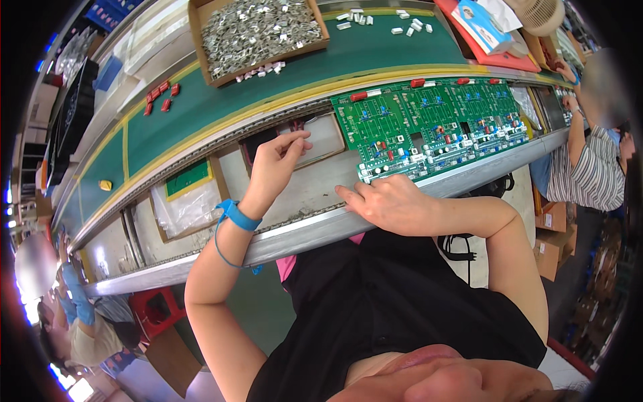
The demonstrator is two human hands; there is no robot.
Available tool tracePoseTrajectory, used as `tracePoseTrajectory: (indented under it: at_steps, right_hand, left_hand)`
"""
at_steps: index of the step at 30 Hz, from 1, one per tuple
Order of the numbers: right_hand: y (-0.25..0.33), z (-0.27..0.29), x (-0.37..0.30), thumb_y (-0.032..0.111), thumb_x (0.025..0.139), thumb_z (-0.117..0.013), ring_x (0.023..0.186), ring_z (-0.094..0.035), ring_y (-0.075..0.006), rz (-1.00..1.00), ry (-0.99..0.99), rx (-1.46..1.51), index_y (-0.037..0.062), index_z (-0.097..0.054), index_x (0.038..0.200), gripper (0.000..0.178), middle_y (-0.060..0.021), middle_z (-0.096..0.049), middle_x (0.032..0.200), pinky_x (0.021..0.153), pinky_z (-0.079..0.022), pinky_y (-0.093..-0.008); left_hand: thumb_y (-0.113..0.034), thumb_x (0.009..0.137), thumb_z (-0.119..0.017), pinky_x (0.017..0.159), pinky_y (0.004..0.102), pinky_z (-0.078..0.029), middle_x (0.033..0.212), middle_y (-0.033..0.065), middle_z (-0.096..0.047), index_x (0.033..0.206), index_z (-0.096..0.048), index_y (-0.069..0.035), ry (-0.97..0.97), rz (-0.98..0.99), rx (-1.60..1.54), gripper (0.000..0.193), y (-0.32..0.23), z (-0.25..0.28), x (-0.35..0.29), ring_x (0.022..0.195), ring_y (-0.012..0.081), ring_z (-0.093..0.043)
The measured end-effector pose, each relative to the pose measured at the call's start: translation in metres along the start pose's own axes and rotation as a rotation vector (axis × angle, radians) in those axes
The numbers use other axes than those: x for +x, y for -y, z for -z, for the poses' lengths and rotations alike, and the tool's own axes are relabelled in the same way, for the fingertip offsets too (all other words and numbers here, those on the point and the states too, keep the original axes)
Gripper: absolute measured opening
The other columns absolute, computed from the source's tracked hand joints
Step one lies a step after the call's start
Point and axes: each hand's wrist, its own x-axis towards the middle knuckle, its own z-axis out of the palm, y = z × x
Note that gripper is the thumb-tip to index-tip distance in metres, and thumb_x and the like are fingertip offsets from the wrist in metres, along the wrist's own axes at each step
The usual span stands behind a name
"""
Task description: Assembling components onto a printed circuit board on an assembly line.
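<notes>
My left hand (276, 164) is raised over the conveyor's gap, left of the circuit boards. Its thumb and fingertips are drawn together in a pinch; anything between them is too small to make out. A blue wrist strap (241, 216) with a cord circles that wrist. My right hand (388, 204) rests at the near left corner of a green circuit board (375, 127), fingers stretched along the metal rail (295, 242). Several such boards lie in a row to the right, carrying white connectors, blue parts and a red component (365, 96) near the far edge.
Beyond the boards, a green work surface (268, 87) holds a cardboard box (213, 75) of small metal parts, red components (166, 105) and white components (415, 25). A tissue box (477, 27) stands far right. Co-workers (586, 177) sit at both ends. Under the conveyor is a plastic-lined box (164, 231).
</notes>
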Motion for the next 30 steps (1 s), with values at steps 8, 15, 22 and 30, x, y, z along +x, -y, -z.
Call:
tracePoseTrajectory:
  at_steps: [8,15,22,30]
  right_hand:
    - [-0.020,-0.023,-0.023,0.020,0.081,-0.060,0.054,-0.060,-0.0150,-0.026,-0.003,-0.018,0.0035,-0.059,0.105,0.029,-0.0035,-0.060,0.070,0.044,-0.046,-0.0280]
    - [-0.058,-0.031,-0.052,0.017,0.078,-0.059,0.055,-0.062,-0.0196,-0.171,0.075,-0.048,0.0049,-0.059,0.097,0.023,-0.0056,-0.060,0.064,0.045,-0.047,-0.0315]
    - [-0.089,-0.022,-0.086,0.018,0.080,-0.059,0.053,-0.063,-0.0213,-0.349,0.075,-0.120,0.0057,-0.061,0.090,0.016,-0.0061,-0.060,0.058,0.045,-0.047,-0.0349]
    - [-0.126,-0.023,-0.124,0.015,0.078,-0.057,0.053,-0.063,-0.0255,-0.608,0.091,-0.236,0.0063,-0.060,0.081,0.010,-0.0102,-0.061,0.058,0.044,-0.048,-0.0366]
  left_hand:
    - [-0.013,0.093,-0.053,0.074,0.0226,-0.047,0.088,0.0061,-0.069,0.109,-0.063,0.001,0.035,0.013,0.058,0.024,0.015,-0.008,-0.001,0.081,0.0076,-0.059]
    - [-0.014,0.094,-0.053,0.078,0.0213,-0.044,0.095,0.0068,-0.067,0.112,-0.061,0.003,0.100,0.057,0.074,0.026,0.017,-0.008,-0.001,0.087,0.0085,-0.057]
    - [-0.013,0.093,-0.054,0.078,0.0230,-0.047,0.091,0.0083,-0.069,0.108,-0.063,0.002,0.110,0.065,0.092,0.023,0.011,-0.009,-0.005,0.084,0.0099,-0.060]
    - [-0.014,0.092,-0.054,0.077,0.0233,-0.047,0.091,0.0072,-0.069,0.108,-0.064,0.000,0.142,0.069,0.051,0.023,0.017,-0.013,-0.002,0.085,0.0088,-0.059]
